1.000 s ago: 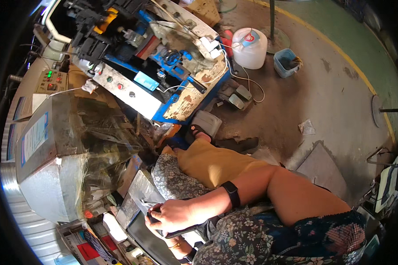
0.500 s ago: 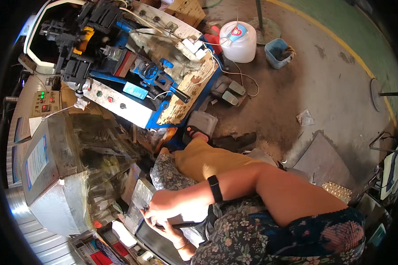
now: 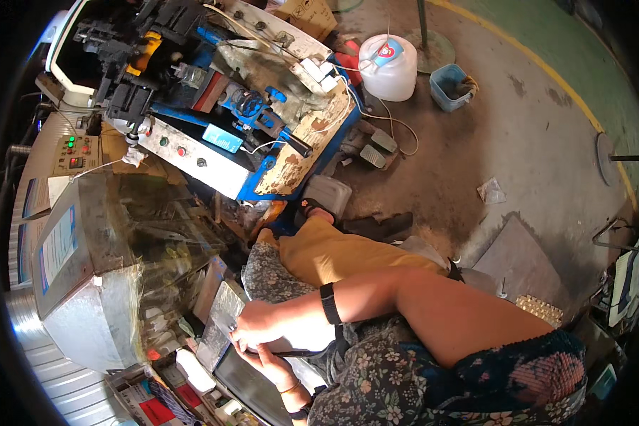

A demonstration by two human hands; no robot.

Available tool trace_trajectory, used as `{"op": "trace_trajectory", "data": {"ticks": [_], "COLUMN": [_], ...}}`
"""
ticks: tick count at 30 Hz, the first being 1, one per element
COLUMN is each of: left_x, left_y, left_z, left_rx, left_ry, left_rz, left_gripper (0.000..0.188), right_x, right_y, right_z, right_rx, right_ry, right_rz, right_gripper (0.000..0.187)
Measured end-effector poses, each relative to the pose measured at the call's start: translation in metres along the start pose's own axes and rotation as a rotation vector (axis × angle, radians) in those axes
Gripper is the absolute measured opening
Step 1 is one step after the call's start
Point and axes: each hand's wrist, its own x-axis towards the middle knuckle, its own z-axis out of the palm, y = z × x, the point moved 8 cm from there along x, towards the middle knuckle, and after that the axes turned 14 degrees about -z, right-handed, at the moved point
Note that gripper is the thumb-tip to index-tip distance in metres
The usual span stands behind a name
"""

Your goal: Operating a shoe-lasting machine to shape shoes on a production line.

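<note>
My right hand (image 3: 259, 323), with a black band on its wrist, is closed, its fingertips pinched together. What they hold is too small to make out. Just below, my left hand (image 3: 273, 367), wearing a thin bracelet, has its fingers curled up against the right one. A thin dark strip (image 3: 291, 353) shows between the two hands; its kind cannot be told. Both hands are over my lap, beside a grey metal block (image 3: 224, 319) and a dark tray (image 3: 252, 383). A yellow apron (image 3: 348, 257) covers my leg.
A blue and white machine (image 3: 199, 160) with a light blue phone-like box (image 3: 221, 138) stands ahead. At left is a grey metal hood (image 3: 113, 312) with plastic sheeting. A white jug (image 3: 390, 74), a blue bucket (image 3: 444, 92) and a foot pedal (image 3: 378, 150) are on the floor.
My hands remain together, with the left fingers now higher against the right hand. Less of the dark strip shows. The view has shifted slightly.
</note>
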Motion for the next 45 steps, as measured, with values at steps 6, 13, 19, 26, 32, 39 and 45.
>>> {"op": "trace_trajectory", "data": {"ticks": [6, 13, 19, 26, 32, 39, 45], "left_x": [0.012, 0.041, 0.031, 0.053, 0.060, 0.045, 0.025], "left_y": [0.009, -0.021, -0.056, -0.075, -0.079, -0.059, -0.066], "left_z": [-0.018, -0.042, -0.043, -0.038, -0.028, -0.019, -0.070], "left_rx": [0.108, -0.397, -0.444, -0.390, -0.371, -0.941, 0.701], "left_ry": [0.088, -0.125, -0.070, -0.078, -0.188, -0.446, 0.379], "left_rz": [0.043, -0.309, -0.365, -0.250, -0.241, -0.289, -0.214], "left_gripper": [0.053, 0.052, 0.042, 0.044, 0.043, 0.045, 0.042], "right_x": [-0.055, -0.068, -0.085, -0.072, -0.078, -0.098, -0.073], "right_y": [0.017, 0.034, 0.062, 0.034, 0.027, 0.017, 0.014], "right_z": [0.016, 0.013, 0.064, 0.078, 0.058, 0.069, 0.098], "right_rx": [0.092, 0.126, 0.416, -0.454, 0.317, 0.432, 0.098], "right_ry": [-0.016, 0.013, -0.011, -0.368, -0.146, -0.109, -0.304], "right_rz": [0.330, 0.299, 0.659, 0.479, 0.704, 0.664, 0.820], "right_gripper": [0.033, 0.030, 0.051, 0.044, 0.063, 0.070, 0.080]}}
